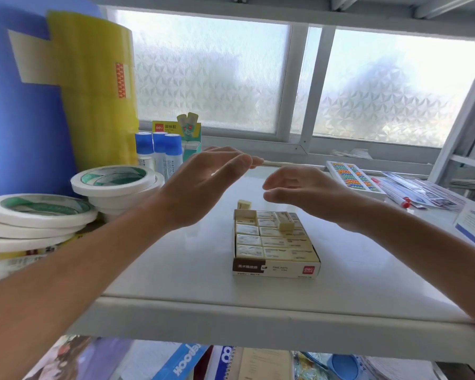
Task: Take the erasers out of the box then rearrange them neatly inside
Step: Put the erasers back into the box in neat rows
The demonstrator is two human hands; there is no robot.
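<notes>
A: Head view. What sits at the middle of the white shelf (176,270)?

B: An open box (276,268) of erasers, brown-and-cream front panel toward the viewer. The erasers inside (261,242) lie flat in rows; one raised eraser (285,222) stands on top of the rows near the far right corner, tilted. A loose eraser (244,204) lies on the shelf just beyond the box's far left corner, apart from it.

A: And the hands?

B: Both hover above the far end of the box, touching nothing. The left hand (203,185) is released, fingers stretched forward and relaxed, palm facing right. The right hand (296,192) is also released, fingers loosely bent toward the left, holding nothing.

A: Surroundings?

B: At left, stacked tape rolls (39,215), a tall yellow roll (93,86) and a blue roll (19,105); behind them blue-capped glue bottles (159,152) and a green glue-stick carton (191,135). At right, a bead abacus (353,178) and packaged pens (401,193). Frosted window panes (209,69) close the back
</notes>
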